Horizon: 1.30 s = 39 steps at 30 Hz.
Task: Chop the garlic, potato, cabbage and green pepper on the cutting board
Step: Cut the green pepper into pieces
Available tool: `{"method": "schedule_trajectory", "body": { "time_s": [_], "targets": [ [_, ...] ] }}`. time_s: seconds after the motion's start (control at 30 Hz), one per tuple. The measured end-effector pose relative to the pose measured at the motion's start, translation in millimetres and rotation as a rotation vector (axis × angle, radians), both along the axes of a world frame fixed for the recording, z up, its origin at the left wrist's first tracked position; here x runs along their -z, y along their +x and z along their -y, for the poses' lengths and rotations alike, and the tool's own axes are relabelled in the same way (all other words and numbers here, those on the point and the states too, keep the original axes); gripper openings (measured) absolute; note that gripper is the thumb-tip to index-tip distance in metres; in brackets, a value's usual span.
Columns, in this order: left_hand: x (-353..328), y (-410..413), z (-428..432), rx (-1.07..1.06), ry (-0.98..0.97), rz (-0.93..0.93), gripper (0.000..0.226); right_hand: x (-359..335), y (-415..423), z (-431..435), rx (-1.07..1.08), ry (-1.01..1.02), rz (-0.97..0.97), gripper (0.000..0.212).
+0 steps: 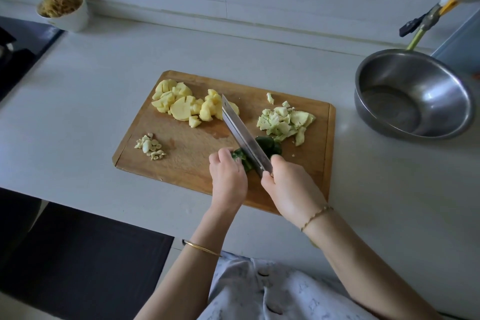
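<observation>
The wooden cutting board lies flat on the smooth pale tabletop, near its front edge — a wide stretch of tabletop shows to the left. The right hand grips the knife; its long flat blade crosses the dark green pepper at the board's front. The left hand, fingers curled, holds the pepper down. Lumpy potato chunks, pale cabbage bits and small garlic pieces sit in separate piles.

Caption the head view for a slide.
Cleaver in right hand cuts green pepper held by left hand; chopped potato, cabbage, garlic share the cutting board.
</observation>
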<state>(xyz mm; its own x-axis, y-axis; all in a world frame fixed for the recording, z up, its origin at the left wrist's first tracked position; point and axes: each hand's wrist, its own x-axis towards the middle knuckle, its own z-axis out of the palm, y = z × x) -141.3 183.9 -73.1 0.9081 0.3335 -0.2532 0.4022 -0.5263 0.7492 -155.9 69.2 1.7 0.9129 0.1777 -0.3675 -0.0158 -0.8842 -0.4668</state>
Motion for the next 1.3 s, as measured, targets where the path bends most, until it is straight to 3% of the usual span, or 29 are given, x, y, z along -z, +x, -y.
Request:
{"method": "schedule_trajectory", "body": {
  "time_s": [0.07, 0.2, 0.37, 0.57, 0.83, 1.3],
  "targets": [
    [0, -1, 1, -0.007, -0.01, 0.003, 0.029, 4, 3, -2, 0.011, -0.006, -0.041, 0.016],
    [-1, 1, 1, -0.023, -0.029, 0.01, 0.029, 10, -11, 6, 0.01, -0.041, -0.056, 0.029],
    [-2, -4, 1, -0.024, -0.076, 0.016, 0.031, 25, -7, -8, 0.04, -0.03, 0.006, 0.012],
    [-3, -18, -4, -0.027, -0.216, 0.023, 0.033, 32, -2, -8, 0.048, 0.022, 0.06, 0.014],
    [4, -14, -4, -0.069, -0.088, 0.031, 0.029, 9, -7, 15, 0.125, 0.196, 0.094, 0.027],
    [6, -9, 4, -0.093, -0.032, 0.042, 0.027, 6, -11, 4, 0.018, 0.056, 0.087, 0.037]
  ]
}}
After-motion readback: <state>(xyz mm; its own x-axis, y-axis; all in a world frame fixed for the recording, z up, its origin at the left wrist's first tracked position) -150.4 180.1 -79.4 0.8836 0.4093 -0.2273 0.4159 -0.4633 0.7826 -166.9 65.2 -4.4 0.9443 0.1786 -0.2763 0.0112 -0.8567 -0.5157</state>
